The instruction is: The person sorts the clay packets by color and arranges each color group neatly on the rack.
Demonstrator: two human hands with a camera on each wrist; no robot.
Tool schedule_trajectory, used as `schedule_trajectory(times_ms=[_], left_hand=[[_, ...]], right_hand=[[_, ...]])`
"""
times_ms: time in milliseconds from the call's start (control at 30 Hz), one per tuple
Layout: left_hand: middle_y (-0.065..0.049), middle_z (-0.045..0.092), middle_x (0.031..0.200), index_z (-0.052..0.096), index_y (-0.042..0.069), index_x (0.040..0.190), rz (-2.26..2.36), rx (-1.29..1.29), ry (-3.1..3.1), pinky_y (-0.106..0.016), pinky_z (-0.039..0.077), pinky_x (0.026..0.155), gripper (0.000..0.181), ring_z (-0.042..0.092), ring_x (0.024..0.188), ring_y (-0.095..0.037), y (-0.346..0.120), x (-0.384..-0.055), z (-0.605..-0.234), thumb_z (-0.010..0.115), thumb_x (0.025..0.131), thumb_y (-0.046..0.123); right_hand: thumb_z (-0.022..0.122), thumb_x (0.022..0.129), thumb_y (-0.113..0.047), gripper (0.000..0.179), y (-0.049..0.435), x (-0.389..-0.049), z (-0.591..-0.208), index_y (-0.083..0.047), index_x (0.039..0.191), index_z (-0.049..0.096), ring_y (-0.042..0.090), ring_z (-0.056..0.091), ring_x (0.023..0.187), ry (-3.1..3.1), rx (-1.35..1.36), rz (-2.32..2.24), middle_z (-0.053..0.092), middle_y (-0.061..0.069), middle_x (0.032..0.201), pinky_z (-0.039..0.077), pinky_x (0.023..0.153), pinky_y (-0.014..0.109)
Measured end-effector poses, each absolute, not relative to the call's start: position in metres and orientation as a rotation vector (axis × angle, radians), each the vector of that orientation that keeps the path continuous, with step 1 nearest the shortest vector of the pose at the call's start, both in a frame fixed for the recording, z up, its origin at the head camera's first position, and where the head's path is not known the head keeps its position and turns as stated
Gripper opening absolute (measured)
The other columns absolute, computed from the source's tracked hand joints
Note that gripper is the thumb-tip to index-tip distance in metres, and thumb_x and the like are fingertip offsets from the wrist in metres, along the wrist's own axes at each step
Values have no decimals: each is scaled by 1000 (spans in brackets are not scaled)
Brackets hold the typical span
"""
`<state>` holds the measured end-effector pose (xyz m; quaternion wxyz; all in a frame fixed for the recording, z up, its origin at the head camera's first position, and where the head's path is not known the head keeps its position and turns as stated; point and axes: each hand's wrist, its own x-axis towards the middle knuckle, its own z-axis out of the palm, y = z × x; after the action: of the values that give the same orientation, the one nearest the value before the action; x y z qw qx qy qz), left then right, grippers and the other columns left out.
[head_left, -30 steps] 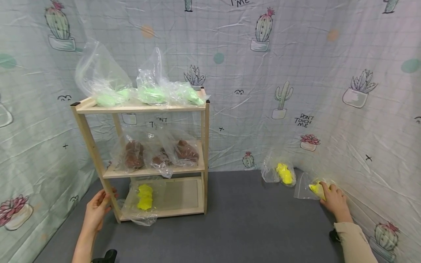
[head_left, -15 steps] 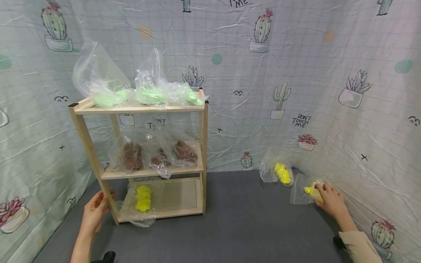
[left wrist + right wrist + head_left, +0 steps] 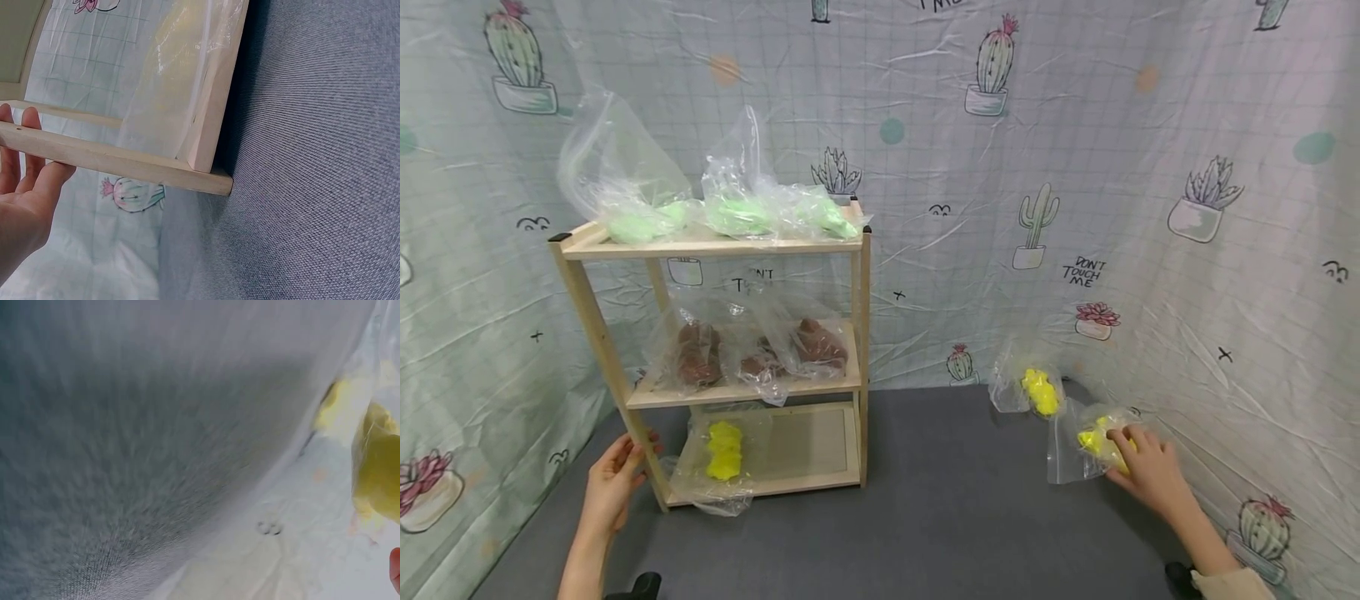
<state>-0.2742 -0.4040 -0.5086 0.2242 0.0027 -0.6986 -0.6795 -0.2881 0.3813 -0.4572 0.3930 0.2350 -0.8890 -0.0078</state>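
Observation:
My left hand holds the left front post of a three-tier wooden shelf, fingers behind it and thumb in front. On the bottom tier lies a clear plastic bag with a yellow lump. At the right, my right hand grips another clear zip bag with a yellow lump, its flat end hanging left. That yellow lump fills the right edge of the right wrist view, where only a fingertip shows. The palm side of this hand is hidden in the head view.
A third bag with a yellow lump lies on the dark grey table by the back cloth. Bags with brown lumps sit on the middle tier, bags with pale green lumps on top. Cactus-print cloth hangs around.
My right hand has drawn the bag with the yellow lump left and toward me, away from the right cloth. The left hand stays on the shelf post; the head view has shifted slightly.

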Motion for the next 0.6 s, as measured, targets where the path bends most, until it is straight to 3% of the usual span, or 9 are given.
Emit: schedule_trajectory(times_ms=[33,100,600], left_hand=[[18,58,107,42,9,131,-1873,6,-1931,-9,41,64,45,56,94,9,-404,-274,-509,48,91,29],[19,58,107,43,10,131,-1866,7,-1934,-9,41,64,45,56,94,9,-404,-273,-509,48,91,29],[20,57,108,41,11,133,-1823,24,-1988,-9,40,63,47,55,95,10,-404,-273,-509,47,91,32]], right_hand=[[12,86,-65,70,377,-285,-456,-9,95,52,27,45,63,-2241,604,-18,46,11,83,22,52,33],[12,87,-63,69,368,-280,-453,-8,94,52,26,45,64,-2216,619,-1,46,12,83,21,53,33],[31,92,-50,53,283,-250,-434,-3,90,55,19,44,72,-1982,820,230,48,11,86,27,64,33]])
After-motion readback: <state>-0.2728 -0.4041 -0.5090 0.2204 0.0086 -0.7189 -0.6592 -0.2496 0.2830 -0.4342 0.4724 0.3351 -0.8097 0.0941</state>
